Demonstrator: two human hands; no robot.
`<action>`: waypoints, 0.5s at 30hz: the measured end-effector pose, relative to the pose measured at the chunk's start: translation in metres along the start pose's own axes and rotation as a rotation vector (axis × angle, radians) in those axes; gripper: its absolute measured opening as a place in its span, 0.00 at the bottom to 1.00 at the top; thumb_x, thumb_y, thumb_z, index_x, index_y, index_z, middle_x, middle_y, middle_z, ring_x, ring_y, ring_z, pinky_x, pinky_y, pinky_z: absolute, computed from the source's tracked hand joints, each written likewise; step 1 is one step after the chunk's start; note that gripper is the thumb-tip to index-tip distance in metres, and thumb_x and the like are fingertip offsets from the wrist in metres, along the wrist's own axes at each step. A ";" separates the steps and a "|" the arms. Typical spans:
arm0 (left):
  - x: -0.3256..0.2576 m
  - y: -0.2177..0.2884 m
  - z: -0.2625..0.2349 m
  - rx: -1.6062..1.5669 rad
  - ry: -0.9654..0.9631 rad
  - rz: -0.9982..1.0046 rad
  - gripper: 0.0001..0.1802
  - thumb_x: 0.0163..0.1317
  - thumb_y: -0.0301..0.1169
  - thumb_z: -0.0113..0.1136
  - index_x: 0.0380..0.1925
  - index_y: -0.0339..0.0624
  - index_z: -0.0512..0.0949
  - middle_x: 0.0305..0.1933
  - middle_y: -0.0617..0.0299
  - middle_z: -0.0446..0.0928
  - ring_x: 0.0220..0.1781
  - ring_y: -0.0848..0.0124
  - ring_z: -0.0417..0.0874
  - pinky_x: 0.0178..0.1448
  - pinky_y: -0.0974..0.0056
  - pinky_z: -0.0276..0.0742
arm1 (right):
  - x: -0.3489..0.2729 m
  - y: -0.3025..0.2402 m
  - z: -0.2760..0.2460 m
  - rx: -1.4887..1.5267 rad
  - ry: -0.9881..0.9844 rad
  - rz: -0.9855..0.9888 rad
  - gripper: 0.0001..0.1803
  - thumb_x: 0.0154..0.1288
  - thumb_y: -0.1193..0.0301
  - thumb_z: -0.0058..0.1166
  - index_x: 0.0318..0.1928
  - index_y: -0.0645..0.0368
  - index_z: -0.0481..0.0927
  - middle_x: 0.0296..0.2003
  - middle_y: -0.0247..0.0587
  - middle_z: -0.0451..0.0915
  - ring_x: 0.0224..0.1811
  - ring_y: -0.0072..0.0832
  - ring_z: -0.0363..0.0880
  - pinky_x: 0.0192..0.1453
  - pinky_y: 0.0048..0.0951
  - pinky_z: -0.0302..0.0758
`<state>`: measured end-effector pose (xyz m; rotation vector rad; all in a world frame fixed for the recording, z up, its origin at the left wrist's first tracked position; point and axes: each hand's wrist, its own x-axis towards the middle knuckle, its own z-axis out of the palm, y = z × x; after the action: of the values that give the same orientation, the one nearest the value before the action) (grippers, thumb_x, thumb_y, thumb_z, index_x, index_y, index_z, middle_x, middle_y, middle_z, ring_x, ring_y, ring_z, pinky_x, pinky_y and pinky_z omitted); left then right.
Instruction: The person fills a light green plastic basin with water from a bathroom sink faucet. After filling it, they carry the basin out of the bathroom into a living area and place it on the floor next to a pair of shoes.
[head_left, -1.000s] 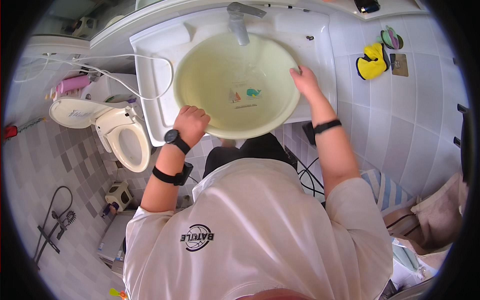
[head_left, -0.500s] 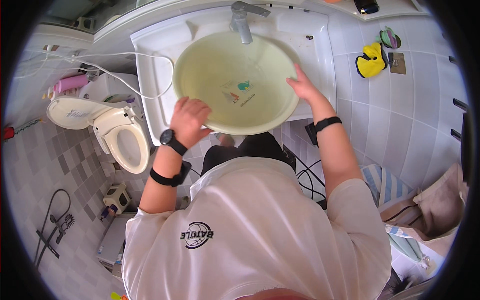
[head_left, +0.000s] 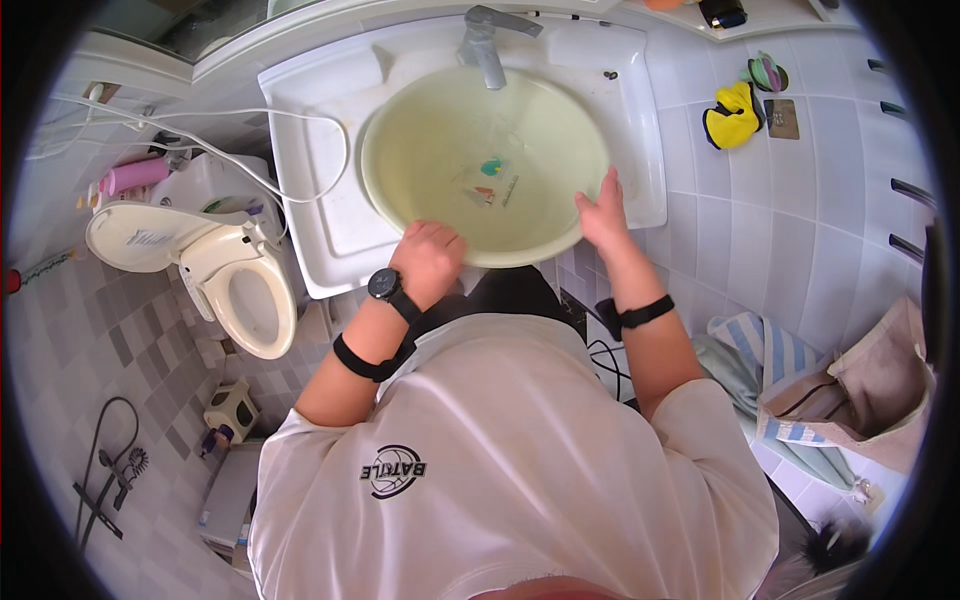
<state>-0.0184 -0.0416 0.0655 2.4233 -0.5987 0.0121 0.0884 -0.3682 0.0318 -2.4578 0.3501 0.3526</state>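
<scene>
A large round pale yellow-green basin [head_left: 420, 130] sits on the white sink [head_left: 330, 235], with its far rim under the grey faucet [head_left: 482, 55]. Small coloured pictures mark its bottom, and clear water seems to lie inside. My left hand [head_left: 430, 258] is closed over the near left rim, fingers curled inward. At the near right rim, my right hand [head_left: 606, 212] grips the basin, with the thumb on the rim and the fingers stretched along the outside. Parts of both hands below the rim are hidden.
A white cable [head_left: 345, 150] loops over the sink's left side. An open toilet [head_left: 262, 300] stands at left. Yellow gloves or a cloth [head_left: 735, 115] hang on the right wall. A beige fabric bag [head_left: 880, 390] and a striped towel [head_left: 765, 350] lie at lower right.
The basin has shifted slightly right and turned a little counterclockwise. My left hand has moved right along the near rim; my right hand has come nearer to me along the right rim.
</scene>
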 end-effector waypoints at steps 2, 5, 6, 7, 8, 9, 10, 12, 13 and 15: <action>0.004 0.004 -0.025 0.019 0.027 0.003 0.18 0.43 0.28 0.75 0.37 0.45 0.83 0.40 0.60 0.82 0.50 0.57 0.83 0.60 0.49 0.73 | 0.027 0.006 -0.006 0.012 -0.152 -0.061 0.47 0.74 0.70 0.58 0.82 0.68 0.45 0.80 0.64 0.53 0.83 0.51 0.54 0.84 0.44 0.56; 0.001 -0.013 -0.043 0.105 0.026 -0.021 0.20 0.45 0.29 0.77 0.41 0.45 0.84 0.44 0.60 0.84 0.54 0.59 0.84 0.64 0.48 0.71 | 0.069 0.023 -0.006 0.233 -0.266 -0.069 0.46 0.75 0.69 0.57 0.83 0.64 0.45 0.81 0.61 0.53 0.84 0.48 0.52 0.85 0.42 0.55; 0.001 -0.020 -0.044 0.175 -0.004 -0.061 0.20 0.45 0.29 0.77 0.42 0.46 0.85 0.46 0.60 0.84 0.56 0.60 0.84 0.66 0.47 0.71 | 0.074 0.023 -0.008 0.296 -0.335 -0.041 0.47 0.75 0.69 0.58 0.84 0.64 0.45 0.81 0.62 0.53 0.84 0.48 0.52 0.85 0.42 0.55; 0.002 -0.025 -0.043 0.218 0.089 -0.013 0.15 0.45 0.28 0.75 0.35 0.46 0.84 0.40 0.60 0.83 0.49 0.59 0.84 0.62 0.49 0.73 | 0.077 0.017 -0.009 0.299 -0.338 -0.047 0.47 0.75 0.69 0.58 0.84 0.64 0.45 0.81 0.62 0.53 0.84 0.48 0.52 0.85 0.42 0.55; -0.003 -0.032 -0.035 0.228 0.089 -0.020 0.15 0.45 0.28 0.75 0.35 0.46 0.84 0.40 0.60 0.83 0.49 0.59 0.84 0.62 0.49 0.73 | 0.079 0.004 -0.013 0.048 -0.346 -0.098 0.46 0.75 0.68 0.58 0.83 0.66 0.46 0.81 0.63 0.53 0.85 0.50 0.52 0.85 0.42 0.56; -0.009 -0.039 -0.021 0.200 0.018 -0.009 0.12 0.45 0.27 0.72 0.31 0.45 0.82 0.36 0.60 0.81 0.45 0.58 0.84 0.60 0.50 0.74 | 0.081 -0.009 -0.016 -0.205 -0.348 -0.148 0.47 0.74 0.66 0.58 0.82 0.67 0.46 0.81 0.63 0.53 0.85 0.52 0.52 0.85 0.42 0.56; -0.011 -0.045 -0.010 0.167 -0.051 0.005 0.09 0.45 0.27 0.70 0.27 0.45 0.80 0.32 0.60 0.79 0.41 0.58 0.83 0.57 0.51 0.75 | 0.081 -0.016 -0.020 -0.205 -0.350 -0.154 0.47 0.74 0.66 0.58 0.82 0.67 0.46 0.81 0.63 0.53 0.85 0.52 0.52 0.85 0.42 0.56; -0.006 -0.035 -0.002 0.196 0.086 0.034 0.08 0.44 0.26 0.66 0.23 0.45 0.75 0.27 0.61 0.75 0.35 0.57 0.80 0.53 0.52 0.76 | 0.079 -0.029 -0.028 -0.299 -0.109 -0.385 0.45 0.74 0.65 0.58 0.82 0.68 0.49 0.81 0.63 0.54 0.84 0.52 0.54 0.85 0.42 0.58; -0.004 -0.028 0.000 0.174 0.104 0.011 0.08 0.45 0.26 0.66 0.23 0.45 0.75 0.27 0.61 0.75 0.35 0.58 0.80 0.53 0.53 0.76 | 0.080 -0.046 -0.037 -0.300 -0.120 -0.393 0.45 0.74 0.65 0.58 0.82 0.68 0.49 0.81 0.63 0.54 0.84 0.52 0.54 0.85 0.42 0.58; -0.005 -0.024 0.000 0.169 0.120 -0.032 0.08 0.44 0.25 0.66 0.23 0.45 0.75 0.27 0.61 0.74 0.35 0.58 0.80 0.52 0.53 0.75 | 0.076 -0.096 -0.056 -0.253 -0.042 -0.719 0.43 0.75 0.65 0.57 0.81 0.69 0.51 0.81 0.63 0.54 0.83 0.51 0.55 0.84 0.43 0.59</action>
<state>-0.0129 -0.0230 0.0512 2.5727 -0.5224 0.2011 0.2000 -0.3415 0.1019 -2.6127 -0.6248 0.1383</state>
